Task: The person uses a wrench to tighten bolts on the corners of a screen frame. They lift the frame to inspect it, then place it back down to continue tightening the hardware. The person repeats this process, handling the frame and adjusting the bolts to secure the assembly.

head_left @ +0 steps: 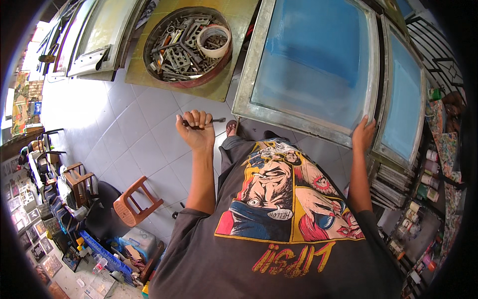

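Observation:
My left hand [195,130] is raised over the floor tiles, closed in a fist. A slim dark metal tool [219,120] pokes out on its right side; the rest is hidden by the fingers, and its kind cannot be made out. With my right hand [364,133] I grip the near right corner of a metal-framed screen printing frame [313,55], fingers over its edge. The mesh is blue, paler toward the near side. Beyond my left hand stands a round tub [199,82] full of metal tools and parts, with a small white bucket [213,41] inside.
The tub sits on a yellowish board [139,70]. A second blue screen [401,94] lies right of the first, above stacked frames [391,184]. More frames [102,37] stand far left. A brown plastic stool [138,202] lies at left. Bottles line a rack [411,219] at right.

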A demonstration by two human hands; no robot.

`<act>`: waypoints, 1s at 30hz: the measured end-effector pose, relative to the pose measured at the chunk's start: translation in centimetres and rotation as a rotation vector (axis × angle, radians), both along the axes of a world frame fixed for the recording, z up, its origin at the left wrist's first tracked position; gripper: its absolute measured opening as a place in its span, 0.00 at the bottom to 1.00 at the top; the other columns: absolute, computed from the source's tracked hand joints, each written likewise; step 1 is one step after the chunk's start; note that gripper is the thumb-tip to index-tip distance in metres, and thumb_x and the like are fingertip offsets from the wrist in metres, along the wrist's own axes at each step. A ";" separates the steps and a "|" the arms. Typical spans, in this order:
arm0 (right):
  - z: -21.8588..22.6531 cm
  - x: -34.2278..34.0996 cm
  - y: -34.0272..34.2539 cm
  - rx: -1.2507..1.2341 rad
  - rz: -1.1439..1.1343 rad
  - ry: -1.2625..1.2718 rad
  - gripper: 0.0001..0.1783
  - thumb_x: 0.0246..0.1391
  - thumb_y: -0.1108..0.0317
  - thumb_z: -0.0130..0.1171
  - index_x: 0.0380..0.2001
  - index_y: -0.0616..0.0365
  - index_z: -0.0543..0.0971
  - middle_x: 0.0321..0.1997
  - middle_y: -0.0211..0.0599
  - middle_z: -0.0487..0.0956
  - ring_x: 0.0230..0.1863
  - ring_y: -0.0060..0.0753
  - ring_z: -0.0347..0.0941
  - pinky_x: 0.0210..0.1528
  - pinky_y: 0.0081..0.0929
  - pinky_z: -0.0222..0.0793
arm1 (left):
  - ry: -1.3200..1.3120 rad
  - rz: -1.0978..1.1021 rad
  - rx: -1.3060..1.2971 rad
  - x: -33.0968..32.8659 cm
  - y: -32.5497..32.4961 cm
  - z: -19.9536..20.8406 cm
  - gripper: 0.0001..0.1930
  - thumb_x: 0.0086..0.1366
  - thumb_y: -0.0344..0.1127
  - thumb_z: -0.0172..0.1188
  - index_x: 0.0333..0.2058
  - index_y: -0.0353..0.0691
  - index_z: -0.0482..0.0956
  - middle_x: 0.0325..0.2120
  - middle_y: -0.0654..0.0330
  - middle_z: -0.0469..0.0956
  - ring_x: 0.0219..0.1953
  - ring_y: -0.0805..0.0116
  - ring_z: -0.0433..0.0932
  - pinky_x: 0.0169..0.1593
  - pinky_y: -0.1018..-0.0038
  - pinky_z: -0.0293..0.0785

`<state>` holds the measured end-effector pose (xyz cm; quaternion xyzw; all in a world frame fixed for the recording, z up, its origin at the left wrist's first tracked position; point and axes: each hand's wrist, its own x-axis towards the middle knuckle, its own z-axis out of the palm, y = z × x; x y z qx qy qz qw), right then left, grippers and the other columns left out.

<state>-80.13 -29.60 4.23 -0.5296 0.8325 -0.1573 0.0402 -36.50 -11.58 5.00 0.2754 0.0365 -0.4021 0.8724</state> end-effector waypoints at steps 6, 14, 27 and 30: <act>0.1 0.0 -0.2 0.007 0.000 -0.010 0.40 0.59 0.39 0.33 0.61 0.62 0.58 0.61 0.55 0.63 0.61 0.57 0.60 0.58 0.47 0.58 | -1.026 -0.497 0.738 -1.4 2.8 -1.0 0.13 0.49 0.33 0.66 0.23 0.40 0.67 0.16 0.67 0.64 0.19 0.80 0.59 0.23 0.79 0.56; -0.1 -0.3 0.1 -0.039 0.019 -0.030 0.41 0.59 0.39 0.35 0.61 0.64 0.59 0.62 0.56 0.62 0.62 0.56 0.59 0.60 0.46 0.57 | -1.102 -0.705 0.837 -3.4 2.7 -2.0 0.11 0.48 0.32 0.69 0.20 0.35 0.74 0.15 0.69 0.72 0.18 0.83 0.65 0.23 0.81 0.61; 0.9 0.6 0.2 0.022 0.000 -0.019 0.39 0.59 0.40 0.37 0.61 0.62 0.60 0.61 0.55 0.63 0.60 0.56 0.61 0.59 0.47 0.58 | -0.079 -0.888 0.540 -2.5 3.3 -2.4 0.07 0.61 0.32 0.59 0.31 0.34 0.76 0.25 0.63 0.78 0.20 0.84 0.65 0.22 0.82 0.59; 0.0 -0.1 0.1 -0.016 0.013 -0.004 0.39 0.59 0.40 0.37 0.61 0.62 0.60 0.61 0.55 0.63 0.61 0.56 0.60 0.59 0.47 0.57 | -0.869 -0.788 0.712 -3.7 3.0 -2.3 0.07 0.63 0.32 0.56 0.30 0.34 0.77 0.24 0.63 0.78 0.18 0.85 0.64 0.21 0.83 0.58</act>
